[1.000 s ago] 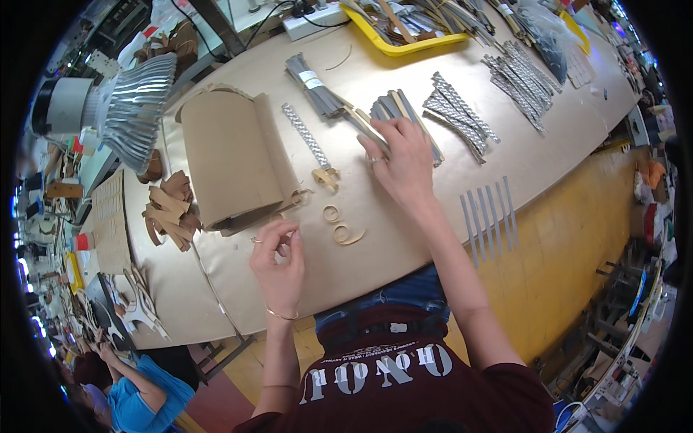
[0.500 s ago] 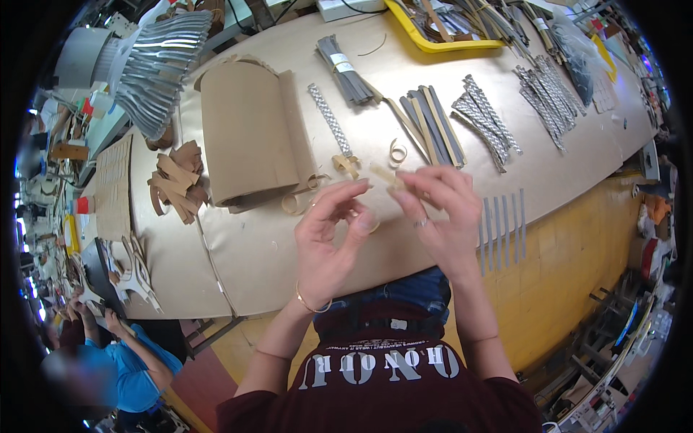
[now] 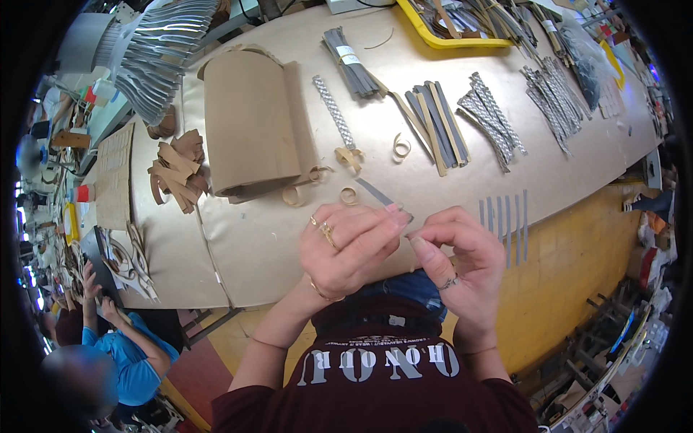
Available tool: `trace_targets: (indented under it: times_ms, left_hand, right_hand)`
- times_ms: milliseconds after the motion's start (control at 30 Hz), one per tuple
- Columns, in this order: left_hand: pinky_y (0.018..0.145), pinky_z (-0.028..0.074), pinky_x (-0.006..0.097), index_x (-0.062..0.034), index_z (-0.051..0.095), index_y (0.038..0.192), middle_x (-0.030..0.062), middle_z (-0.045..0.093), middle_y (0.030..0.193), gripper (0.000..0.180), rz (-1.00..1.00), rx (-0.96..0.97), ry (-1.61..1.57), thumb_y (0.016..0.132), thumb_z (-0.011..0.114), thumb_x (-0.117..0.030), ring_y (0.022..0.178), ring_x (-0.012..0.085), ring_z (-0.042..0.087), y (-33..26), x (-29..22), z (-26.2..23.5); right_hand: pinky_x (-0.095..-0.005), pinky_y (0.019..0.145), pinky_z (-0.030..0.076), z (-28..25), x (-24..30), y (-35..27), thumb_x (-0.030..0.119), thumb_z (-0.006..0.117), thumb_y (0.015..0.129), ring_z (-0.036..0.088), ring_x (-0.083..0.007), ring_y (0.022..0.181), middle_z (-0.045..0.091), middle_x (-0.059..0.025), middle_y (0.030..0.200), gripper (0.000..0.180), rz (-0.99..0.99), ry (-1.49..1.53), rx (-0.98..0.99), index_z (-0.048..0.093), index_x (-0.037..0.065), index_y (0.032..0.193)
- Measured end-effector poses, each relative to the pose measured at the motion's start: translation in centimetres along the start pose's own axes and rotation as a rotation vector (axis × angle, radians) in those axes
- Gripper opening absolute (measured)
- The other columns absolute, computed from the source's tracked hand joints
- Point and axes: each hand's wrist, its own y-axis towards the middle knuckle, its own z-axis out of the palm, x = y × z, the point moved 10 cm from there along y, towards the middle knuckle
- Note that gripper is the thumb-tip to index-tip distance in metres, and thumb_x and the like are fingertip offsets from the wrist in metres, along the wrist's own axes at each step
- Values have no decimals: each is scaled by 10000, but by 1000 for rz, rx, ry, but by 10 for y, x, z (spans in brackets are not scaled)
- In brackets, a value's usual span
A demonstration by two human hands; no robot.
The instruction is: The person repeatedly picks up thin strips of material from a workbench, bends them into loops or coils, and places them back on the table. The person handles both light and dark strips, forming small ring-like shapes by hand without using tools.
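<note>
A narrow grey strip (image 3: pixel 374 191) slants over the near part of the table, pinched near its lower end by my left hand (image 3: pixel 350 242). The fingers of that hand are closed together. Just to the right, my right hand (image 3: pixel 465 260) has its thumb and forefinger pressed together close to the strip's end; what they hold, if anything, is too small to make out. Beyond my hands lie curled tan peelings, one (image 3: pixel 349 195) nearest my left hand and another (image 3: pixel 401 148) farther off. A braided grey-and-white strip (image 3: pixel 333 112) lies behind them.
A brown paper roll (image 3: pixel 249 126) lies left of centre beside a heap of tan strips (image 3: pixel 177 173). Grey-and-tan strips (image 3: pixel 437 126), braided bundles (image 3: pixel 491 119) and a yellow tray (image 3: pixel 462 43) sit farther right. Several grey strips (image 3: pixel 507 227) hang along the front edge. Another person (image 3: pixel 137 361) is at lower left.
Both hands have come closer together and nearer my body. The pale strip between them is out of sight; a grey strip is now in my left hand. Another tan curl lies on the table.
</note>
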Motion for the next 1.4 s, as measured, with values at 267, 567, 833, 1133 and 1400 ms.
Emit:
trace_targets:
  times_ms: [267, 567, 833, 1133, 1400]
  left_hand:
    - [679, 438, 279, -102, 723, 1061, 34, 686, 1077, 365, 66, 16, 10, 704, 795, -92, 800, 145, 666, -9, -9, 3]
    - [673, 434, 273, -111, 731, 1069, 44, 688, 1087, 364, 75, 24, 46, 711, 790, -99, 796, 149, 666, -9, -11, 1]
    - [667, 434, 276, -89, 728, 1069, 42, 685, 1097, 363, 119, 66, 115, 710, 778, -105, 806, 145, 662, -13, -13, 3]
    - [697, 483, 278, -43, 713, 999, 62, 709, 975, 240, -318, 39, -334, 763, 728, -6, 820, 171, 670, -14, 16, 11]
    - [669, 461, 202, -17, 630, 1092, 44, 660, 983, 158, -732, -407, -567, 960, 583, -91, 744, 75, 558, -42, 83, -57]
  right_hand:
    - [-223, 642, 484, 3, -9, -6, -7, 629, 916, 610, -105, 688, 624, -98, 931, 98, 195, 214, -23, 673, -61, 986]
    - [-243, 680, 462, 1, -7, -4, -3, 646, 899, 573, -121, 744, 646, -101, 903, 86, 141, 87, -33, 678, -52, 962]
    - [-246, 683, 462, 0, -5, -1, -15, 638, 884, 580, -128, 745, 633, -96, 877, 54, 104, 31, -35, 658, -53, 917]
    - [-267, 687, 471, 6, 6, 6, -6, 628, 872, 597, -172, 740, 613, -101, 863, 34, -57, -140, -37, 631, -35, 889]
    - [-294, 673, 475, 21, -26, 14, 19, 622, 859, 610, -214, 736, 600, -122, 842, 47, -71, -329, 14, 632, -17, 886]
